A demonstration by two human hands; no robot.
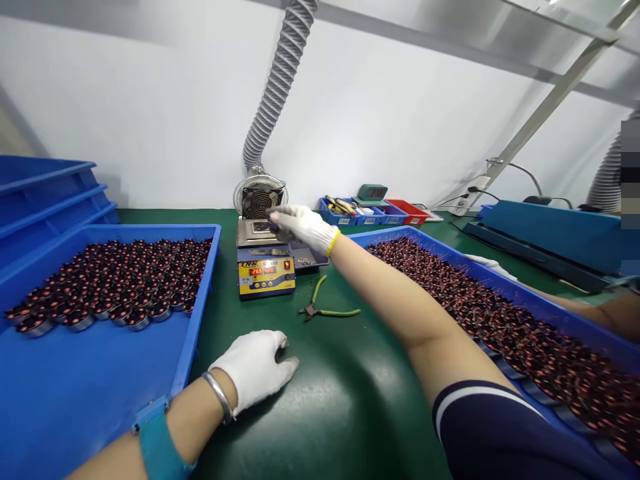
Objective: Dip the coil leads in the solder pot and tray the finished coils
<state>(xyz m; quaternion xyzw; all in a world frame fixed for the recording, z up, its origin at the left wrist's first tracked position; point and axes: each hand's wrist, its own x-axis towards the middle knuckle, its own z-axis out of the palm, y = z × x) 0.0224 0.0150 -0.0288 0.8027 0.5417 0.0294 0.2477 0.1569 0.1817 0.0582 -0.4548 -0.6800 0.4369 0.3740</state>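
Observation:
My right hand (306, 225), in a white glove with a yellow cuff, reaches forward and pinches a small dark component (273, 223). The fingers hide most of that component. It is held just above the right side of a solder pot (267, 277), a yellow and blue unit with red digits and a metal top. My left hand (255, 367), also gloved, rests on the green tabletop (340, 393) with thumb and fingers apart and nothing between them. A pair of green-handled side cutters (313, 311) lies opened on the table between my two hands.
On the left a blue tray (216, 250) holds many dark round components; on the right another tray (415, 233) is filled with wired ones. Behind the pot stands a round fan (260, 200) under a grey duct (280, 80). Another person's gloved hand (490, 265) is beyond the right tray.

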